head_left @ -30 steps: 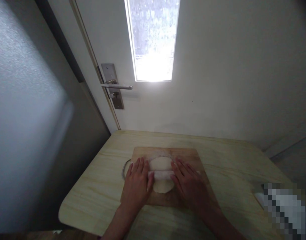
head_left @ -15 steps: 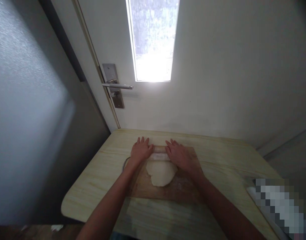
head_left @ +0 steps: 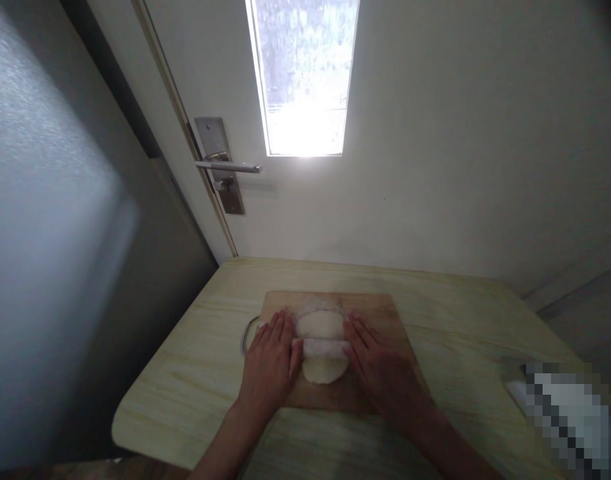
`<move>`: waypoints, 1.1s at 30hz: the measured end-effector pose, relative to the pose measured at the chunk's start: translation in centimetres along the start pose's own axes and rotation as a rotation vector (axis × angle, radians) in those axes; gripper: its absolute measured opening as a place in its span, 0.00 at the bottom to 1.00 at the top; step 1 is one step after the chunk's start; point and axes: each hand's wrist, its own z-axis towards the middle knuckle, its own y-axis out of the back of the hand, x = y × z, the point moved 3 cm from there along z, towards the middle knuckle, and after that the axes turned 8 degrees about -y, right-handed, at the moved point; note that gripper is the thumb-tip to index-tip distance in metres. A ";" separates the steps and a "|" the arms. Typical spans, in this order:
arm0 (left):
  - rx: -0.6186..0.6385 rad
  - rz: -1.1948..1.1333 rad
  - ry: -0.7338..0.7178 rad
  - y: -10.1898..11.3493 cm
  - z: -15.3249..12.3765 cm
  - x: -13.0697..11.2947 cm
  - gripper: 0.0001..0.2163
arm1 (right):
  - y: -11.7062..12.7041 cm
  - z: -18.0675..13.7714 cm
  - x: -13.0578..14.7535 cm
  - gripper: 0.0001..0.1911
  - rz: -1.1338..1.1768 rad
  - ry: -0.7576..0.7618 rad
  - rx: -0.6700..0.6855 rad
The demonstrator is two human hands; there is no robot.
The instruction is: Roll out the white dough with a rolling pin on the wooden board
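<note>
A pale rolling pin [head_left: 324, 347], dusted with flour, lies crosswise over a flattened sheet of dough [head_left: 321, 325]. Dough shows both beyond the pin and on its near side. My left hand [head_left: 270, 363] lies flat over the pin's left end, palm down, fingers stretched forward. Over the right end rests my right hand [head_left: 378, 363], also palm down with its fingers extended. Both hands hide the ends of the pin. Underneath is a wooden cutting board [head_left: 380, 307] with traces of flour, and a metal loop handle [head_left: 245, 337] sticks out at its left side.
The board rests on a light wood-patterned table [head_left: 185, 373] with rounded corners. Behind it stands a white door [head_left: 410, 200] with a lever handle [head_left: 230, 167] and a bright window pane. A grey panel [head_left: 50, 267] rises on the left. Something blurred out [head_left: 575, 413] is at lower right.
The rolling pin and both hands have come back toward me, from the dough's far edge to across its nearer half. More dough shows beyond the pin. The view has shifted slightly.
</note>
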 end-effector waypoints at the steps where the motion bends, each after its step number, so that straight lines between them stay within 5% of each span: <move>1: -0.004 0.001 -0.002 0.0 0.1 0.1 0.21 | 0.0 0.2 -0.1 0.22 -0.001 -0.003 -0.008; 10: -0.061 0.046 -0.075 -0.6 0.8 0.4 0.20 | -1.0 0.7 0.0 0.22 -0.024 -0.008 -0.060; 33: 0.148 -0.040 -0.032 -0.9 5.3 1.7 0.20 | -0.8 6.0 -0.9 0.21 0.030 -0.040 0.134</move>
